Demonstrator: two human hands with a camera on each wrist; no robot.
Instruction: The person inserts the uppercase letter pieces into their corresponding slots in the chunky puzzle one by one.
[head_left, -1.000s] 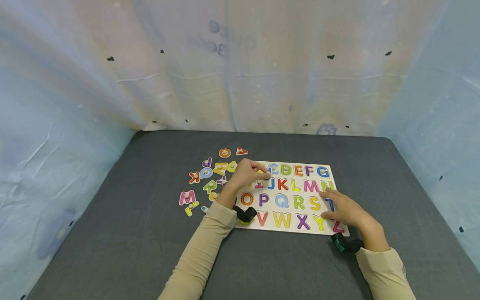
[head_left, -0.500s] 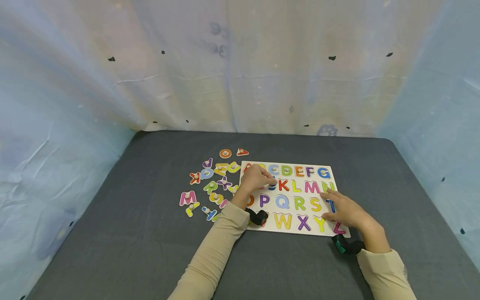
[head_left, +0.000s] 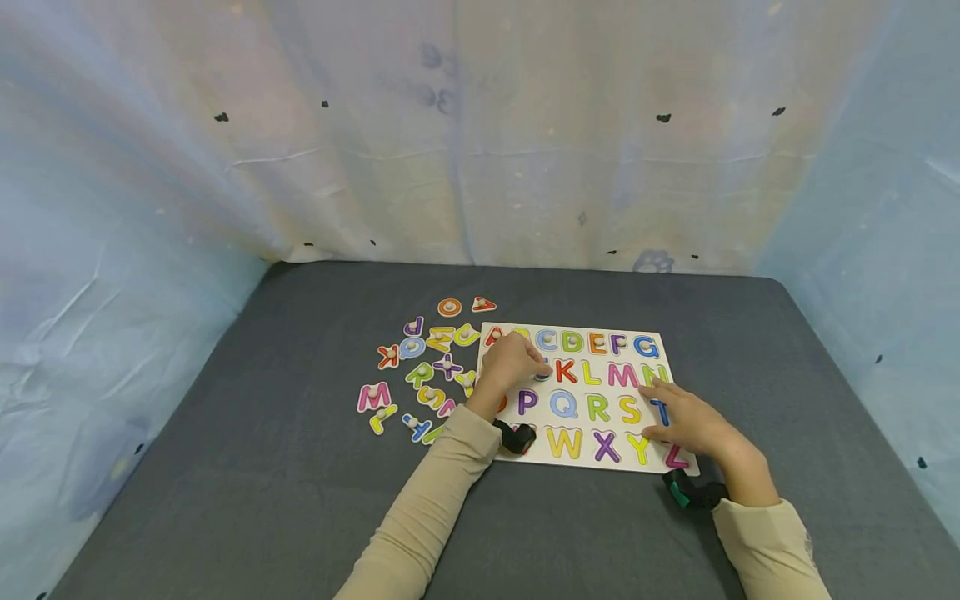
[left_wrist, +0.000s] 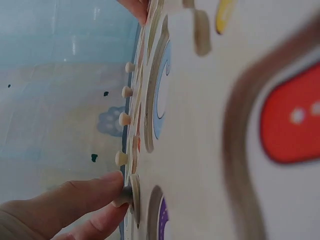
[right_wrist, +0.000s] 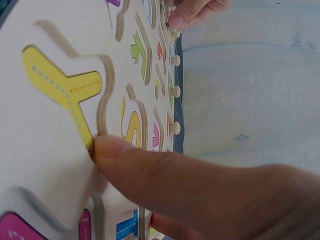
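A white alphabet puzzle board (head_left: 543, 410) with coloured letter recesses lies on the dark table. My left hand (head_left: 512, 360) pinches the knob of a blue letter J piece (head_left: 543, 377) between thumb and finger, over the J recess in the second row. In the left wrist view the piece (left_wrist: 135, 200) shows edge-on, close against the board. My right hand (head_left: 688, 417) rests on the board's right side with fingers spread. Its thumb (right_wrist: 112, 147) touches the board beside the yellow Y recess (right_wrist: 65, 87).
Loose knobbed letter pieces lie left of the board, among them a pink M (head_left: 374, 396), a red K (head_left: 388, 357) and an orange O (head_left: 450, 307). Knobbed pieces such as the blue G (head_left: 646, 345) sit in the board's top row. A patterned curtain (head_left: 525, 167) hangs behind the table.
My left hand has moved right and slightly nearer with the J piece, from beside the C down to the J recess, and has barely moved since. My right hand stays put.
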